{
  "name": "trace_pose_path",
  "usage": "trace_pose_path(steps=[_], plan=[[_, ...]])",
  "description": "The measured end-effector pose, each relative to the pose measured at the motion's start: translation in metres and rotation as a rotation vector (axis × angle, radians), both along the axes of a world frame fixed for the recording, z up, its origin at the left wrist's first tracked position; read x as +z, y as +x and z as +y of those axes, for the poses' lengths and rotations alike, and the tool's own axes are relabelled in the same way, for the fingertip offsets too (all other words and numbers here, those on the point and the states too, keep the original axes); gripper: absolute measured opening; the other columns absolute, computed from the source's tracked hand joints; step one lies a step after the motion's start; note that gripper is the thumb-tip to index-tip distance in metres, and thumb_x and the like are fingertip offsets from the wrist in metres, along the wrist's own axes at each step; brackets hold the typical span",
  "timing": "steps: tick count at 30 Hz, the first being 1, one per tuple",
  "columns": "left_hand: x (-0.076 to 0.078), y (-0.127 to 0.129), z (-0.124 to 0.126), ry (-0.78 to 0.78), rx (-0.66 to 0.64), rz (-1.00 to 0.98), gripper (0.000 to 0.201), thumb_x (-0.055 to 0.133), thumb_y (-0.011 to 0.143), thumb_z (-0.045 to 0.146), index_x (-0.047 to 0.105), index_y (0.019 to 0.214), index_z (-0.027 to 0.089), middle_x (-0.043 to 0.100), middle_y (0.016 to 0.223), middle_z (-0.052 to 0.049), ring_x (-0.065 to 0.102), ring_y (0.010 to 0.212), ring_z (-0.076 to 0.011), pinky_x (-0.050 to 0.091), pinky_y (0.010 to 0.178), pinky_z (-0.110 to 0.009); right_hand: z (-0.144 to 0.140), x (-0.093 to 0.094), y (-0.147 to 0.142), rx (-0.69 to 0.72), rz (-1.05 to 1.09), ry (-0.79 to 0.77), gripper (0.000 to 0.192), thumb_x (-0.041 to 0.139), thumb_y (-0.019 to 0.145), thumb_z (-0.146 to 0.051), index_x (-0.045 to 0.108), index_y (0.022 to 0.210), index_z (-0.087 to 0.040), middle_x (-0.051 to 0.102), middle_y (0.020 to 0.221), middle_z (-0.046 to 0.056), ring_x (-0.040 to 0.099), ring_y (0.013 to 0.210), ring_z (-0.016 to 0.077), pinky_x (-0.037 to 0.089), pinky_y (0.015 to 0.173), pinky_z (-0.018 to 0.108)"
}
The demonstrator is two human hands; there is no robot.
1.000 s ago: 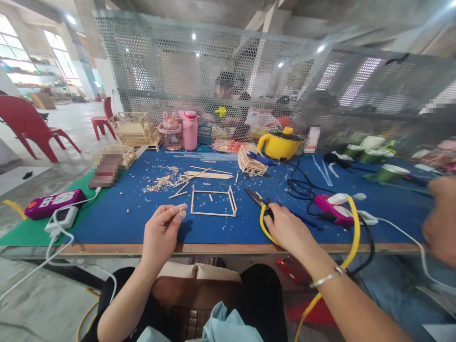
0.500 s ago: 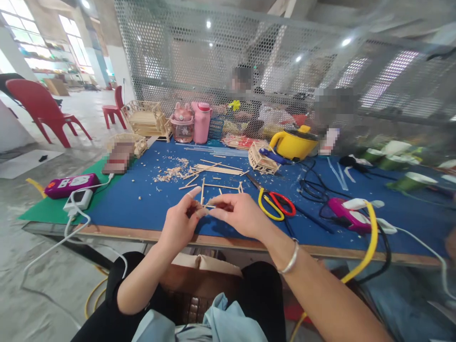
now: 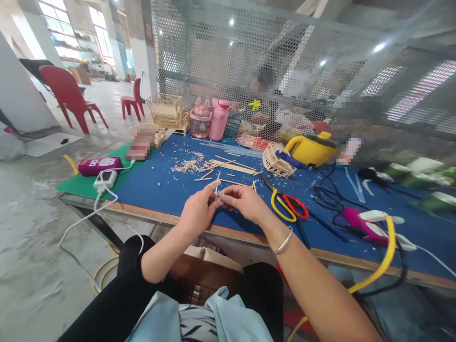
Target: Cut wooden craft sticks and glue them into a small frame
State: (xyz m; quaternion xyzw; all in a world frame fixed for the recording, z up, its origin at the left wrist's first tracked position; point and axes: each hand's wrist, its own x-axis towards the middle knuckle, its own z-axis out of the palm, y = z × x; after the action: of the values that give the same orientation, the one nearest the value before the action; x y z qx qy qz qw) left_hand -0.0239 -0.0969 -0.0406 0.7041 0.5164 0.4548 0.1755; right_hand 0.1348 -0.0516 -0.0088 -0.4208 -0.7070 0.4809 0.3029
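Observation:
My left hand [image 3: 200,207] is closed at the near edge of the blue table, thumb and fingers pinching the left corner of a small frame of thin wooden sticks [image 3: 235,183]. From the right, my right hand [image 3: 246,203] pinches the same corner, its fingertips meeting those of the left. My fingers hide the joint between them. Beyond the frame lie loose wooden sticks [image 3: 233,166] and a heap of wood chips [image 3: 188,164]. Scissors [image 3: 284,205] with one yellow and one red handle rest just right of my right hand.
A small slatted wooden basket [image 3: 278,161] stands beside a yellow pot [image 3: 313,149]. Pink bottles [image 3: 219,119] and a larger wooden stick model [image 3: 167,113] line the back left. Power strips [image 3: 99,165] and black cables [image 3: 326,192] lie at both sides. People sit behind the mesh screen.
The view has swung left, so everything appears shifted to the right. Both hands stay pinched together at the frame's corner, and the frame looks slightly turned.

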Motion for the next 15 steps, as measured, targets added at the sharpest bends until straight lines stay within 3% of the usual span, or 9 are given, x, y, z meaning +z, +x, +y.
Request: trace_pose_path(steps=[6, 10, 15], plan=[[0.008, -0.021, 0.007, -0.176, 0.049, -0.133, 0.054, 0.06, 0.077, 0.017, 0.047, 0.13, 0.018, 0.07, 0.095, -0.003, 0.064, 0.083, -0.0158, 0.048, 0.084, -0.03, 0.005, -0.002, 0.005, -0.209, -0.187, 0.308, 0.018, 0.064, 0.074, -0.031, 0.071, 0.082, -0.017, 0.073, 0.081, 0.003, 0.064, 0.076, 0.0177, 0.048, 0.076, 0.031], [0.011, -0.031, 0.016, -0.148, -0.038, -0.029, 0.067, 0.057, 0.076, 0.01, 0.037, 0.138, 0.024, 0.072, 0.098, -0.001, 0.063, 0.096, -0.0184, 0.044, 0.092, -0.034, 0.008, -0.009, 0.001, -0.204, -0.223, 0.317, 0.018, 0.063, 0.075, -0.031, 0.072, 0.083, -0.018, 0.074, 0.085, 0.004, 0.065, 0.08, 0.0185, 0.047, 0.078, 0.031], [0.01, -0.022, 0.027, -0.126, -0.178, 0.034, 0.084, 0.061, 0.07, 0.007, 0.024, 0.144, 0.022, 0.072, 0.095, -0.001, 0.063, 0.092, -0.0177, 0.046, 0.089, -0.032, 0.006, -0.015, -0.002, -0.15, -0.232, 0.31, 0.018, 0.063, 0.077, -0.032, 0.073, 0.083, -0.019, 0.074, 0.082, 0.003, 0.066, 0.076, 0.0175, 0.047, 0.073, 0.029]])
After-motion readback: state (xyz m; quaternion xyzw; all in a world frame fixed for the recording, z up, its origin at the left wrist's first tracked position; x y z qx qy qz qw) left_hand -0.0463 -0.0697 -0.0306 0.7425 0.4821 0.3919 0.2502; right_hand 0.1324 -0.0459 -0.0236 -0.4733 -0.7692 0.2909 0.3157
